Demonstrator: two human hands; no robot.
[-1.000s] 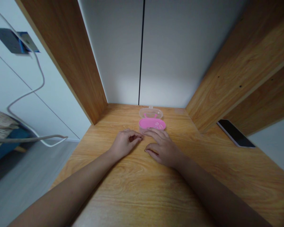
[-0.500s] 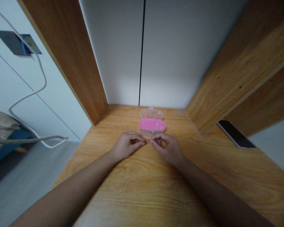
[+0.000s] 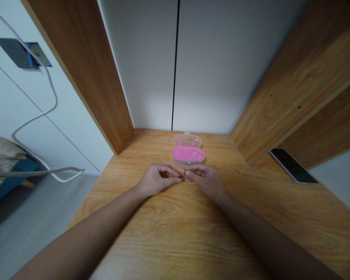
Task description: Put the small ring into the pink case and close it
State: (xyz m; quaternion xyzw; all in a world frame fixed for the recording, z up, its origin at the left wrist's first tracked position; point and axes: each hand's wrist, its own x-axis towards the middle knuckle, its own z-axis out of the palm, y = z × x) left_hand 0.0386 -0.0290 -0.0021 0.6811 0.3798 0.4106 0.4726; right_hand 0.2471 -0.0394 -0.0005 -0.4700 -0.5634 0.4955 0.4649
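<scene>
My left hand (image 3: 157, 179) is closed in a pinch, thumb against forefinger, on a small, thin dark thing (image 3: 180, 177) too small to name. Just to its right, my right hand (image 3: 205, 179) pinches another tiny dark piece (image 3: 185, 171), which looks curved. The fingertips of both hands almost meet, low over the table. Right behind them stands an oval plastic box (image 3: 179, 162), see-through with a pink top surface bearing pale loop shapes at its right. Its clear lid (image 3: 187, 140) lies tipped back behind it, with a pink strip showing.
The wooden table (image 3: 169, 241) ends at a grey-white panel (image 3: 151, 77) behind the box. Wooden boards rise on both sides. A dark-screened phone (image 3: 294, 166) lies at the right. A white cable (image 3: 54, 93) hangs along the left wall, beyond the table's left edge.
My left fingertips have shifted slightly right and down, closer to my right hand. The thumb and fingers of my right hand have turned slightly. The box stays in place.
</scene>
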